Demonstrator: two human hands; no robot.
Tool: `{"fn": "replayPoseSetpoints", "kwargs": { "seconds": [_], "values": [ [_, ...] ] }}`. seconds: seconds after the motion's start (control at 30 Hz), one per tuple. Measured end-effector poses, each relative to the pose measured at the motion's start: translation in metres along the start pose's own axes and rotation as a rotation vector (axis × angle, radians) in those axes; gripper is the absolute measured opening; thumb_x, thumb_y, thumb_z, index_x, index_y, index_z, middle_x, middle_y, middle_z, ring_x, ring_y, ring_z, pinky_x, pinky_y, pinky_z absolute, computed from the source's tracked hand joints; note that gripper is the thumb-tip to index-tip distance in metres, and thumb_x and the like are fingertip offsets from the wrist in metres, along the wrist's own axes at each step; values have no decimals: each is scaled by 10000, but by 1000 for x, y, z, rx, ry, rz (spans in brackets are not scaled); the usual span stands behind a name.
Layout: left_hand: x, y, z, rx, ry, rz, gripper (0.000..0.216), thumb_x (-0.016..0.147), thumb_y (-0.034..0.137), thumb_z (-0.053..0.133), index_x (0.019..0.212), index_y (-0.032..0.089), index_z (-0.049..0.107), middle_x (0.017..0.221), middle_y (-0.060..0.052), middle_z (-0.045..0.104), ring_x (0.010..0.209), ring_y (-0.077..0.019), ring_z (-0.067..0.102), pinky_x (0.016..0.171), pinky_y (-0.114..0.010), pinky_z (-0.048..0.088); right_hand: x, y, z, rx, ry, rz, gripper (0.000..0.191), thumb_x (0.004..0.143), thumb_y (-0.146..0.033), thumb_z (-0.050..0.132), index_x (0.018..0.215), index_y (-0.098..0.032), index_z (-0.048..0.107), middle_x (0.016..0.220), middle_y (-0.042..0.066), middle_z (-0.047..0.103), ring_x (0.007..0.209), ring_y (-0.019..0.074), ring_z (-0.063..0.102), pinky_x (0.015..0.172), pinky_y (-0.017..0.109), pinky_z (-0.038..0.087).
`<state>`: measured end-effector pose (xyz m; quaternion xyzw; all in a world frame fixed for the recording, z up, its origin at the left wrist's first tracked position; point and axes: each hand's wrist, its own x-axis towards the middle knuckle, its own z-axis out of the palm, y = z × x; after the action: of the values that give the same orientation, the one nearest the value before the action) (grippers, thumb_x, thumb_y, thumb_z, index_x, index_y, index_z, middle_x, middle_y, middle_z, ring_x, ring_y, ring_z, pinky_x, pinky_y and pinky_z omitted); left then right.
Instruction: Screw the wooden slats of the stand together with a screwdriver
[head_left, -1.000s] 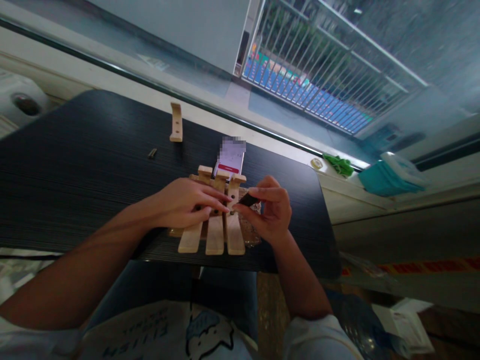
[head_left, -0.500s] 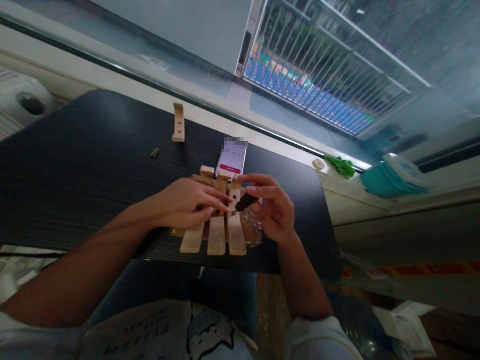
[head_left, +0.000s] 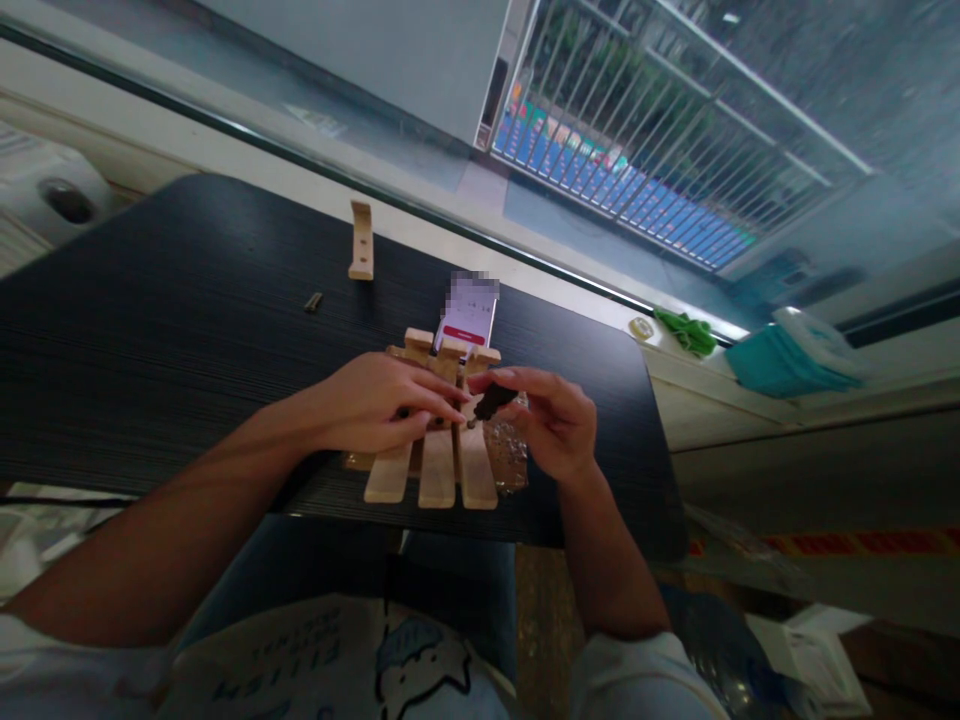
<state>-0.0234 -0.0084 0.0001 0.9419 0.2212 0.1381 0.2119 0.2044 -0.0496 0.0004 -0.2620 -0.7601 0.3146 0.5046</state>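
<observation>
Three pale wooden hooks lie side by side on a plastic-wrapped brown slab (head_left: 511,462): a left hook (head_left: 387,476), a middle hook (head_left: 437,480) and a right hook (head_left: 479,482). My left hand (head_left: 379,402) lies across them, fingers stretched out, its fingertips by a hole in the right hook. In my right hand (head_left: 562,422) is a short, dark-handled screwdriver (head_left: 495,401), pinched between thumb and fingers. Its tip is down at a small screw head (head_left: 471,424) on the right hook. Whether tip and screw touch is too small to tell.
Beyond the hooks a phone (head_left: 466,322) lies on the black table (head_left: 187,330). Farther back is another wooden hook (head_left: 362,242), with a few loose screws (head_left: 313,302) to its left. A green cloth (head_left: 685,332) and a teal packet (head_left: 791,360) rest on the sill.
My right index finger has moved from the top of the right hook down along the screwdriver, still gripped at the same hole. My left hand stays across the hooks.
</observation>
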Motion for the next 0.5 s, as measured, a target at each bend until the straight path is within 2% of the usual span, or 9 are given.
{"fn": "replayPoseSetpoints", "kwargs": {
  "seconds": [0.33,0.5],
  "values": [
    [0,0,0,-10,-5,-8,402,845,177,477,1120,297,743,1232,11,697,1084,-180,674,924,-265,487,6,-1,3,21,50,-93,311,830,-179,685,1118,-295,668,986,13,778,895,155,738,781,339,629],
    [1,0,0,-14,-4,-1,407,843,171,476,1126,293,742,1239,16,692,1080,-186,676,916,-264,491,5,-1,4,-24,59,-85,287,810,-216,711,1080,-299,663,969,7,766,839,149,719,729,327,611]
  ]
}}
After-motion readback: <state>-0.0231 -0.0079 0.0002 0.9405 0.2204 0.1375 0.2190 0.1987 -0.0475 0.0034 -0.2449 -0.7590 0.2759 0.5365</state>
